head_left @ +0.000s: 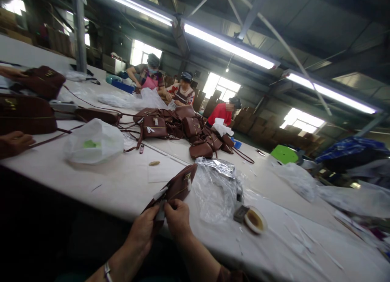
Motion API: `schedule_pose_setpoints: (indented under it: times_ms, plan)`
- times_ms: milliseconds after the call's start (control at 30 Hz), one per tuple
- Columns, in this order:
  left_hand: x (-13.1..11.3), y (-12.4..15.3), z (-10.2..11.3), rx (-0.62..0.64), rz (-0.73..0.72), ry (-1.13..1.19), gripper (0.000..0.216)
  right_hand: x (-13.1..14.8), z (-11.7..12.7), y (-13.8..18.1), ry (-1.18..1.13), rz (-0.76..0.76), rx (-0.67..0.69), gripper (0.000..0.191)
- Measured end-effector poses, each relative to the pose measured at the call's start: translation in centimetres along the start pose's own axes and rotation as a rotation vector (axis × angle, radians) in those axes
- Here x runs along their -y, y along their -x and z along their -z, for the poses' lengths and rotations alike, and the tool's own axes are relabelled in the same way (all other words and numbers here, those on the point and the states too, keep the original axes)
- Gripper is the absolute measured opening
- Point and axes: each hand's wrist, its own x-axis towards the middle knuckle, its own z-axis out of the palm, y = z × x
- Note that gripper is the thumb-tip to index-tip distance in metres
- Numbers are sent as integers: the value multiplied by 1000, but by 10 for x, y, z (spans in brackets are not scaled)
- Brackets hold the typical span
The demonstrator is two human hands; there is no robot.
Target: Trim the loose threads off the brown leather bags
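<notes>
A small brown handbag [178, 184] with a gold clasp lies at the near edge of the white table [128, 184]. My left hand [143, 231] and my right hand [177, 219] both pinch its near end, around a small white tag [160, 212]. The fingers of both hands are closed on the bag. A bracelet shows on my left wrist.
A crumpled clear plastic bag [215, 190] and a tape roll [255, 220] lie right of my hands. A pile of brown handbags [183, 130] sits mid-table, a white bag [93, 142] to the left. Another person's hand [14, 143] rests far left; three people work at the far end.
</notes>
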Motion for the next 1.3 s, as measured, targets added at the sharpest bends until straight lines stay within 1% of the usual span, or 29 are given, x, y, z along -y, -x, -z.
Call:
schedule_pose_setpoints:
  times_ms: [100,200,300,433,533,733,900,1133,1233,1300]
  plan:
    - [-1,0,1,1,3,-7,26,-1,-4,0,9,3,-16,18]
    - [-2,1,-1,10,16,-5,24,-3,-3,2,21,17,-18,18]
    - [-3,3,-2,10,58,8,22,-4,0,3,30,14,-16,17]
    - [-4,5,-2,-21,128,2,21,-5,0,4,29,0,-25,17]
    - [-5,4,-1,-28,141,-23,19,-7,-2,5,38,8,-28,19]
    - [-3,2,-2,49,47,-32,19,-8,-2,10,45,21,-44,21]
    - [-1,2,-5,54,4,-29,22,-4,2,12,19,29,-35,22]
    - [1,2,-3,26,10,-36,25,-3,0,11,-15,51,5,20]
    - [0,2,-2,48,22,-23,24,-4,1,12,-76,25,91,25]
    - [-2,4,-3,65,39,-20,25,-5,6,13,-82,65,144,25]
